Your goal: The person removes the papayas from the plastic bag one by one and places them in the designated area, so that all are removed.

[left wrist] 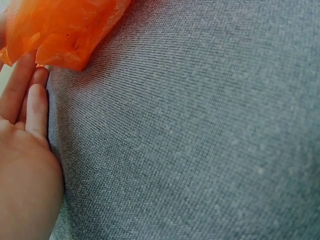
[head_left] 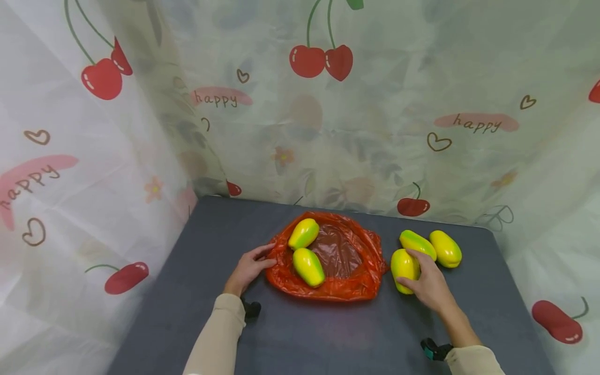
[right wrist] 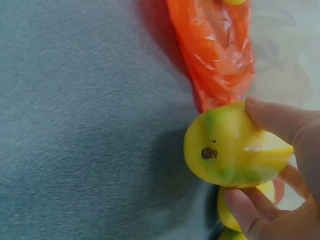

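My right hand (head_left: 428,284) holds a yellow-green papaya (head_left: 404,268) between thumb and fingers, just right of a red plastic bag (head_left: 323,294). The right wrist view shows the brown scar on the end of this papaya (right wrist: 225,145), with my thumb on one side and fingertips on the other. My left hand (head_left: 248,271) touches the left rim of the bag. In the left wrist view its fingers (left wrist: 37,107) are fairly straight, the tips partly hidden by the film. Two papayas, one farther back (head_left: 304,233) and one nearer (head_left: 309,267), lie in the left part of the bag, whose mouth is spread wide.
Beyond my right hand lie two more papayas, a greenish one (head_left: 417,244) and a yellow one (head_left: 445,249). The dark grey table (head_left: 328,333) ends at a cherry-printed curtain (head_left: 300,130) behind and on both sides.
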Available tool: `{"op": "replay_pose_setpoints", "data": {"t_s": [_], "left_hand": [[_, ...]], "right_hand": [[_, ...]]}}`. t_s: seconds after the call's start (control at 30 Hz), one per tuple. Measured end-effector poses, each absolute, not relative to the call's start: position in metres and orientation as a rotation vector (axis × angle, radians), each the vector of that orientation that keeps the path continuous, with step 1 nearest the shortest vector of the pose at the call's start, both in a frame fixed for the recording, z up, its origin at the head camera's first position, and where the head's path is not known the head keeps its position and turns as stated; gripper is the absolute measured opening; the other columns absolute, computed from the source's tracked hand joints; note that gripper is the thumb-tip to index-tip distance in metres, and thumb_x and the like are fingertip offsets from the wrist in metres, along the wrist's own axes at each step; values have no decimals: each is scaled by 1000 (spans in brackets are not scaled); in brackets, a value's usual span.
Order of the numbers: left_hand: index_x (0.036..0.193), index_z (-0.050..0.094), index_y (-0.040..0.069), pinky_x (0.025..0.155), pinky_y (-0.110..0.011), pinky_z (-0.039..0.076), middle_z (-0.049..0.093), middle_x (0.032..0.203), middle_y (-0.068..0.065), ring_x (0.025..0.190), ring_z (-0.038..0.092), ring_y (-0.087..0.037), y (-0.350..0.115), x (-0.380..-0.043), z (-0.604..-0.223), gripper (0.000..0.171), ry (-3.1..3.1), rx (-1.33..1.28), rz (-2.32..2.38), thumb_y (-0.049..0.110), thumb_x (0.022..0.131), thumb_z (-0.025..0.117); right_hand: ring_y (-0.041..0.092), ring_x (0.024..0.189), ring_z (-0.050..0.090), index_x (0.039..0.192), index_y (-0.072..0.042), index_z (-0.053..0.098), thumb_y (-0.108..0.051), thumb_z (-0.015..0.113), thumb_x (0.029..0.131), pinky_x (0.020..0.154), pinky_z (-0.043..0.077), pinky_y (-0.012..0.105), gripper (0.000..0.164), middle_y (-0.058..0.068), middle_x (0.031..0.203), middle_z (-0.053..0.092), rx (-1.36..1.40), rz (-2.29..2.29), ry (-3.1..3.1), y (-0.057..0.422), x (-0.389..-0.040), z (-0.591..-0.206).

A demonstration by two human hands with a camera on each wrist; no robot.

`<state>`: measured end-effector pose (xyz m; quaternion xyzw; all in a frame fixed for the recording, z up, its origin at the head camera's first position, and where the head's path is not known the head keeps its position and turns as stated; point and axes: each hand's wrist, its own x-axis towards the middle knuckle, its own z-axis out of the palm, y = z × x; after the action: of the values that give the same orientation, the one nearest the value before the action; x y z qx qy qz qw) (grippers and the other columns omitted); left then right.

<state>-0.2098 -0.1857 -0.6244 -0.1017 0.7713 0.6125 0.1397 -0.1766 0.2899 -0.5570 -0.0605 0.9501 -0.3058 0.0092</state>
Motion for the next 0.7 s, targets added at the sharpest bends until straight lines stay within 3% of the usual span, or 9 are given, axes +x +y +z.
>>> {"op": "replay_pose_setpoints", "data": {"t_s": [0.7], "left_hand": [[141, 62, 33, 124, -51, 35, 53, 154, -2, 148, 45, -28, -185, -207, -618, 53, 2249, -312, 1737, 30, 91, 78]], "right_hand": [[49, 136, 41, 152, 3, 38, -22, 81, 87, 111, 34, 70, 82, 31, 151, 41, -202, -891, 2984, 294, -172, -570]]}}
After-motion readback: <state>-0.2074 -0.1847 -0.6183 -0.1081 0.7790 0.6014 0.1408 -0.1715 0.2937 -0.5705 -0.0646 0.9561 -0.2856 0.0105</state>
